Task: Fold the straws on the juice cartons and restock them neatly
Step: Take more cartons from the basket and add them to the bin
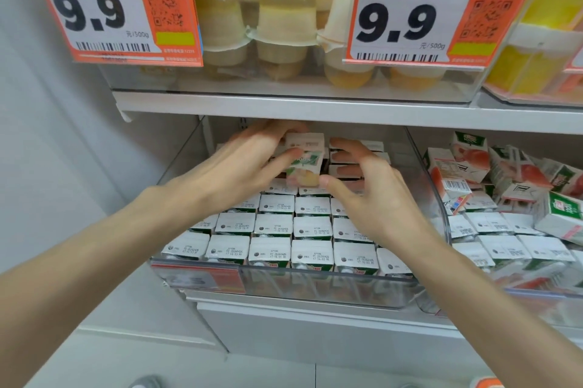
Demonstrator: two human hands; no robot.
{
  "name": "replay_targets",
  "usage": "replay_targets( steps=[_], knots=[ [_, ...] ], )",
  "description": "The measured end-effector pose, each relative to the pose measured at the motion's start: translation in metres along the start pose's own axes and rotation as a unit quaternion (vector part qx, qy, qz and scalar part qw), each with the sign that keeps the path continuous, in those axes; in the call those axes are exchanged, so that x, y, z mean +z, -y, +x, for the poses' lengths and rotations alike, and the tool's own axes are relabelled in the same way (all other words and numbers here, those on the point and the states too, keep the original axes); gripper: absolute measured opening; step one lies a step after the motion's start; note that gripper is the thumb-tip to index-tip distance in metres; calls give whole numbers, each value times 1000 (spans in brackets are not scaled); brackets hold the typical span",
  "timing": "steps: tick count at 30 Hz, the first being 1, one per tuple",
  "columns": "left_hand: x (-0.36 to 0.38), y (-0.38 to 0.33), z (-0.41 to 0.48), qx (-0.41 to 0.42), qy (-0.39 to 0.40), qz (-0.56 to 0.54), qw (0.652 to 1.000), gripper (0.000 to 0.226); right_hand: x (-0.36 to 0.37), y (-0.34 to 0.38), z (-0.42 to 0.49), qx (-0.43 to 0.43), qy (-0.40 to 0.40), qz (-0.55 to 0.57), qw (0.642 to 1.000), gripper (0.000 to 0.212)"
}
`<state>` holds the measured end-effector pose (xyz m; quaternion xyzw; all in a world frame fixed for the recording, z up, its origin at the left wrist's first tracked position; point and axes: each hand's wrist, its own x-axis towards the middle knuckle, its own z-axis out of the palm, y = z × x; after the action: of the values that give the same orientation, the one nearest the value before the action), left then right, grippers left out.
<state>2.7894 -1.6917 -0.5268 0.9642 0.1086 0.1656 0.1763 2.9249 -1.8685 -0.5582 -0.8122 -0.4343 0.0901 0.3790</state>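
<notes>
Your left hand (pixel 239 163) holds the carton (pixel 307 160), fingers curled round it, over the back rows of the clear bin (pixel 331 288), right hand (pixel 369 195) loosely spread, thumb under its edge; seat it upright, flush with neighbours.

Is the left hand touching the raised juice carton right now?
Touching. In the head view the left hand pinches the raised juice carton between thumb and fingers.

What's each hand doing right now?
Left hand: holding a raised juice carton.
Right hand: thumb at that carton, fingers curled; grip cannot be told.
</notes>
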Motion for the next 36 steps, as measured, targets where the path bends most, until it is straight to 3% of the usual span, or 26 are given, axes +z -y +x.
replay_targets(
  steps=[4,8,11,14,18,21,23,26,30,36],
  knots=[
    [-1,-5,-15,9,-44,-51,998,41,5,7,-3,-21,-7,56,998,33],
    [5,-5,-41,-75,-89,-255,960,39,13,9,-11,-17,56,151,987,30],
    [10,-2,-63,-118,-51,-364,923,36,17,10,-18,-6,73,208,975,26],
    [20,-3,-80,-140,5,-406,903,35,20,11,-26,5,87,274,958,22],
    [20,-2,-87,-182,-33,-422,887,32,32,15,-38,46,82,350,932,17],
    [17,-5,-89,-215,-11,-499,840,33,38,19,-44,54,69,368,926,9],
    [17,-8,-90,-229,-13,-525,819,39,36,23,-45,48,92,346,933,16],
    [19,-9,-89,-232,-55,-479,845,46,31,27,-46,37,157,343,925,33],
    [20,-11,-89,-238,-48,-470,849,46,33,27,-41,70,108,361,924,63],
    [17,-16,-88,-250,-34,-511,822,33,32,25,-41,83,90,359,925,53]
  ],
)
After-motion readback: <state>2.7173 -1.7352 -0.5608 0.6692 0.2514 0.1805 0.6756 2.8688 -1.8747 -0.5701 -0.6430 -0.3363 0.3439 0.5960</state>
